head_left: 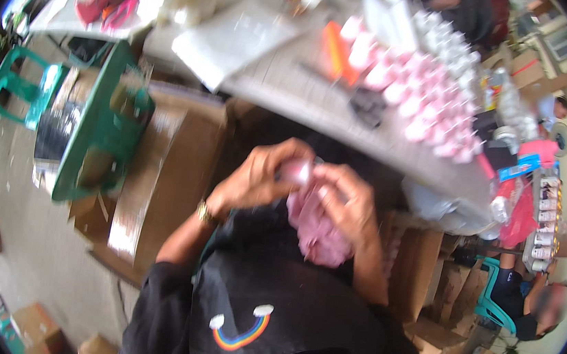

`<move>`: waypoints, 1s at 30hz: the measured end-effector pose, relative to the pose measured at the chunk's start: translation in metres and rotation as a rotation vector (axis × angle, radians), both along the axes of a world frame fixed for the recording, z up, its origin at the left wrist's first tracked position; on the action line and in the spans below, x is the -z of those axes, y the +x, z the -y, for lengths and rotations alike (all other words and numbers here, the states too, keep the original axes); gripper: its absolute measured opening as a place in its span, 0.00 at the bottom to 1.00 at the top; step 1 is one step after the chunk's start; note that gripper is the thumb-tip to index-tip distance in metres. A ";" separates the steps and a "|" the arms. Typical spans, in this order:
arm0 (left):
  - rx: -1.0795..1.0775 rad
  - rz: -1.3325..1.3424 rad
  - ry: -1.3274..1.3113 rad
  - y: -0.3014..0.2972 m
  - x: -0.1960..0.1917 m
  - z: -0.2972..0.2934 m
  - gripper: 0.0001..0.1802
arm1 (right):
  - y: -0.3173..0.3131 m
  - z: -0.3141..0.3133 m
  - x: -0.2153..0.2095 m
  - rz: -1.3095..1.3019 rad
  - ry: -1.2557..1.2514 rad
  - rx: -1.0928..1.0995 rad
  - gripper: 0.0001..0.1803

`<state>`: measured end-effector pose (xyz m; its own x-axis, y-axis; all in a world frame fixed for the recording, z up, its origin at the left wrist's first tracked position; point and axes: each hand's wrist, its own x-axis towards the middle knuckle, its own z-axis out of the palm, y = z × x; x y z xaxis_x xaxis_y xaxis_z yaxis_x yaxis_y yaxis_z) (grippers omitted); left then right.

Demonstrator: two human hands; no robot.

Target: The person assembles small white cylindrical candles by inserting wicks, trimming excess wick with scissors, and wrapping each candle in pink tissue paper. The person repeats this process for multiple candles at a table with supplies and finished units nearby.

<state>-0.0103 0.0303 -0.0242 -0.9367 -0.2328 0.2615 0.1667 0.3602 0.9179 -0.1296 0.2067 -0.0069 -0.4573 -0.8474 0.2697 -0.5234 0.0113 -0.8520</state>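
In front of my chest, my left hand [261, 175] is closed round a small pale pink container [296, 171] with a shiny surface. A crumpled pink cloth [319, 232] hangs below it. My right hand [350, 205] pinches the cloth, its fingertips close against the container's side. Blur hides the container's exact kind. On the table beyond stand rows of small pink pieces with pointed tips [423, 98], and white ones [449, 46] lie behind them.
The grey table [284, 101] crosses ahead, bearing an orange tool [338, 51], a dark rag [368, 108] and a clear plastic sheet [232, 40]. A green plastic chair [98, 130] and cardboard box [167, 165] stand left. A person [533, 300] sits far right.
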 end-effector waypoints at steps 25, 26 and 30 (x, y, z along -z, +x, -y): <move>0.049 0.138 0.186 0.008 0.009 0.004 0.24 | -0.009 -0.005 0.024 -0.090 0.112 0.041 0.12; 0.041 0.135 0.175 0.009 0.009 0.004 0.24 | -0.011 -0.006 0.024 -0.093 0.149 0.047 0.11; 0.046 0.165 0.166 0.012 0.010 0.005 0.24 | -0.010 -0.008 0.024 -0.031 0.110 0.072 0.06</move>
<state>0.0015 0.0248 -0.0343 -0.9741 -0.2163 0.0655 0.0220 0.1978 0.9800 -0.1396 0.2143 -0.0312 -0.5107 -0.8379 0.1924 -0.5442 0.1418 -0.8269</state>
